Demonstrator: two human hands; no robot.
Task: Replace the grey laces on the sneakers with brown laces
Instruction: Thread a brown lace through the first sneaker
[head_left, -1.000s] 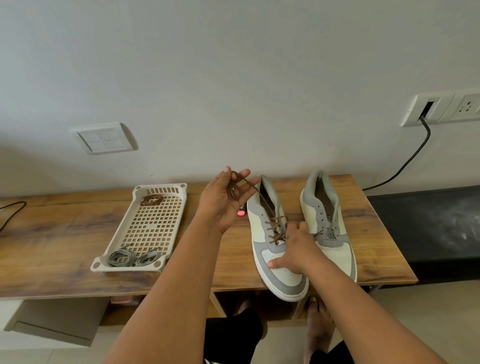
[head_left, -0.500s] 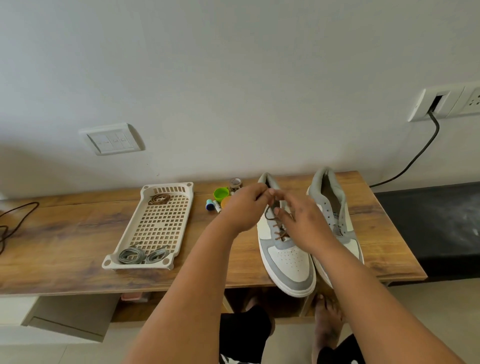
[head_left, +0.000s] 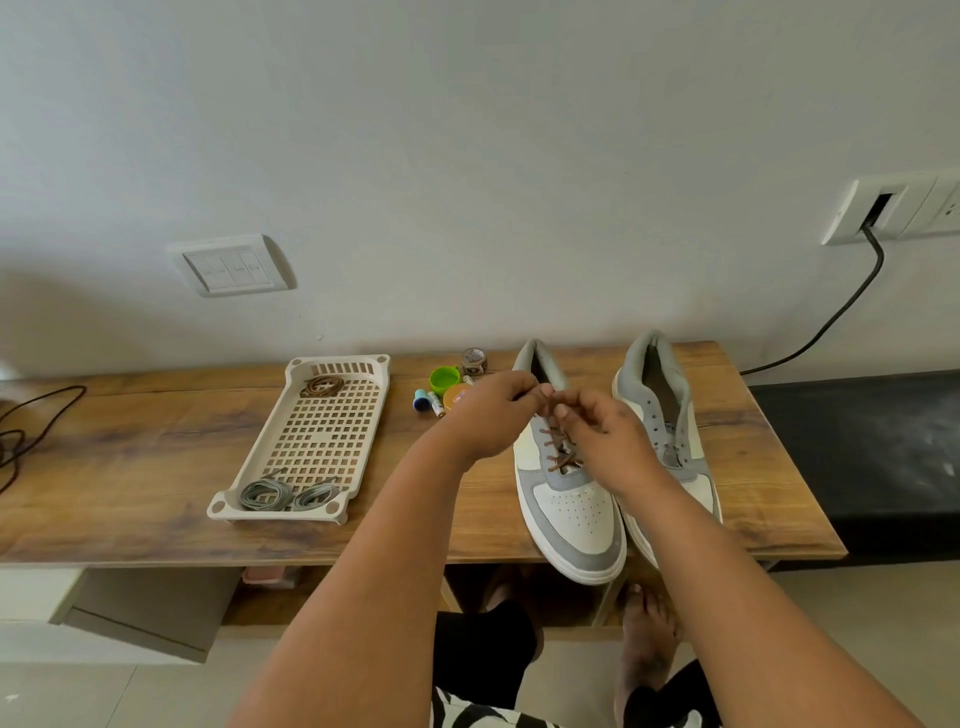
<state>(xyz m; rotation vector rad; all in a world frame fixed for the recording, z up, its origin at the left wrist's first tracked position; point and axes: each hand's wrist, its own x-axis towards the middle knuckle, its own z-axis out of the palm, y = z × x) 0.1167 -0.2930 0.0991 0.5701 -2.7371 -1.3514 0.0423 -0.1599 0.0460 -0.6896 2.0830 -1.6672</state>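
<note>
A cream plastic tray (head_left: 317, 441) with a square-grid perforated floor lies on the wooden surface (head_left: 130, 467), well to the left of the sneakers. At the tray's far end sits a coiled brown lace (head_left: 322, 386); at its near end lie two loose bundles of grey laces (head_left: 285, 494), side by side and flat in shape.

To the right of the tray stand two low sneakers, toes toward the person, both white with grey suede-like panels and grey padded collars. The left sneaker (head_left: 569, 512) has a perforated white toe and a brown lace (head_left: 561, 452) criss-crossed through its lower eyelets — thin, round cord. The right sneaker (head_left: 660, 395) shows bare eyelets where they can be seen (the forearm covers much of it).

Both hands meet above the left sneaker's tongue. The left hand (head_left: 493, 415) has its fingers curled, thumb and forefinger pinching an end of the brown lace; the right hand (head_left: 605, 434) likewise pinches the lace at its fingertips, the two pinches almost touching.

Between the tray and the left sneaker sit small things — a green cap (head_left: 444, 378), a small round jar (head_left: 474, 360), and a marker-like tube (head_left: 435, 402).
</note>
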